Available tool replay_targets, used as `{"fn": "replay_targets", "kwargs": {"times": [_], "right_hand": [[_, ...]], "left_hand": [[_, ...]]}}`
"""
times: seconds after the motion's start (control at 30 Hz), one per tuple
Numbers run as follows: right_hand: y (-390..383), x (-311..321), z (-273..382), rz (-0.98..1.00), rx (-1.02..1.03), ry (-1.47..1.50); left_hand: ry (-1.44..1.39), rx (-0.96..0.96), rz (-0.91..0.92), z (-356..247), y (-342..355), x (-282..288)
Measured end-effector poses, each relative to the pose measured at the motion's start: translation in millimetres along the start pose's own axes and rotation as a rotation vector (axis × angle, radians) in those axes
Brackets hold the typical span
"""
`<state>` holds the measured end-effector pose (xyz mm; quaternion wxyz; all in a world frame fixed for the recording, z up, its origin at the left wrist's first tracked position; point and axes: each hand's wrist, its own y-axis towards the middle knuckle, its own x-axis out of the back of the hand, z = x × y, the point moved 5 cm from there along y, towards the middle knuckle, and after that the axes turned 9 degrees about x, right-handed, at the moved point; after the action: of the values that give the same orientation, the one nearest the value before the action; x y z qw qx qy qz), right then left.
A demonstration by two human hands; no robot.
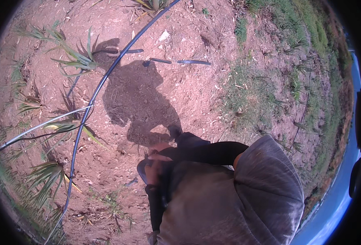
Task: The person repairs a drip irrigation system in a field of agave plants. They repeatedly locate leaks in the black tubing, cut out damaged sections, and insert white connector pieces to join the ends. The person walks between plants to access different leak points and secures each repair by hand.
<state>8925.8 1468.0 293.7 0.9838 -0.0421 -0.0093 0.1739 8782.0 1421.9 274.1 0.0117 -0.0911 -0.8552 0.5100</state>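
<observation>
My two hands meet low in the middle of the head view, close to my body. My right hand [159,157] comes in from the right, out of a black arm sleeve [213,152], with fingers bent. My left hand [152,173] rises from below and touches or nearly touches it, fingers curled. Beside them a dark, bluish curved edge [141,166] shows; whether it is a piece of hose or part of my footwear I cannot make out. Anything between the fingers is hidden. My grey shirt [201,200] fills the lower right.
A long dark irrigation hose [94,98] curves down the left over reddish soil [197,94]. A pale thin pipe [46,122] meets it. Short cut hose pieces [193,62] lie ahead. Spiky plants, such as one at upper left [80,59], stand along the hose. My shadow [143,98] covers the ground.
</observation>
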Motion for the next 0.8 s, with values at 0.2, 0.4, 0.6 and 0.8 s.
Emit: {"fn": "replay_targets", "kwargs": {"times": [0.2, 0.4, 0.6, 0.8], "right_hand": [[-79.3, 35.5, -46.0, -0.228, -0.199, 0.293], [-162.2, 59.7, -125.9, -0.534, -0.107, 0.478], [-276.1, 80.7, -178.5, -0.547, -0.007, 0.208], [-410.4, 100.8, -149.6, -0.523, -0.013, -0.040]], "left_hand": [[0.448, -0.212, 0.150, 45.2, 51.2, -38.6], [0.682, -0.333, 0.086, 90.2, 76.7, -125.0], [0.353, -0.520, 0.126, 214.6, 94.2, -201.6], [0.601, -0.474, -0.050, 318.0, 51.9, -261.1]]}}
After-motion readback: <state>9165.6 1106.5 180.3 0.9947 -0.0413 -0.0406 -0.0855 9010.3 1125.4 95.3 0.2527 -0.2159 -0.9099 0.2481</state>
